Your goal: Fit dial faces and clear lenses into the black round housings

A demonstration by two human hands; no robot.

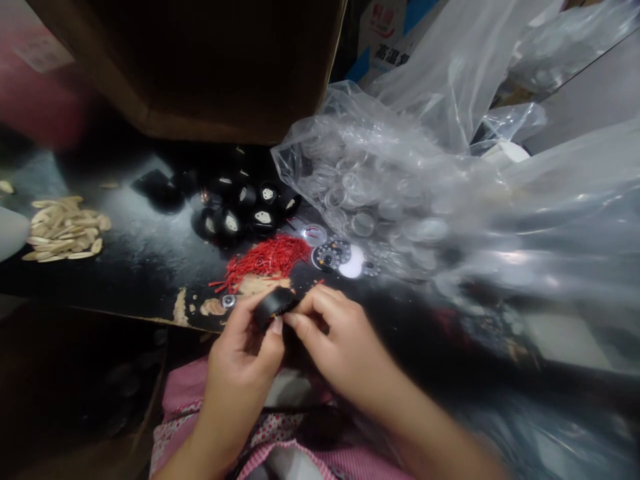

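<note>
Tabletop (150,250): black and glossy, scuffed along its front edge, where pale worn patches (180,307) show.
Room: dim and cluttered; a printed carton (385,27) with blue and red markings stands at the back, and a blurred pink object (40,87) with a pale label sits at upper left.
Cardboard box (165,123): large, open toward the viewer, at the back of the tabletop; its inside is too dark to read.
Plastic bag (450,127): clear, crumpled, sprawling over the right side; many clear round pieces (363,222) show in it, mostly near its left end.
Seeds (67,233): a pale pile at the left, just beside a white rounded object (11,233).
Black cups (245,217): a cluster in the middle, several with white inside.
Red pieces (270,259): a thin, stick-like heap in front of the cluster; printed dials (330,255) and a white disc (351,262) lie to its right.
Black round part (273,307): in the person's hands, over the front edge.
Left hand (247,350): thumb and fingers clamped around that part.
Right hand (337,327): fingertips close together at its rim; whether they pinch anything, I cannot tell.
</note>
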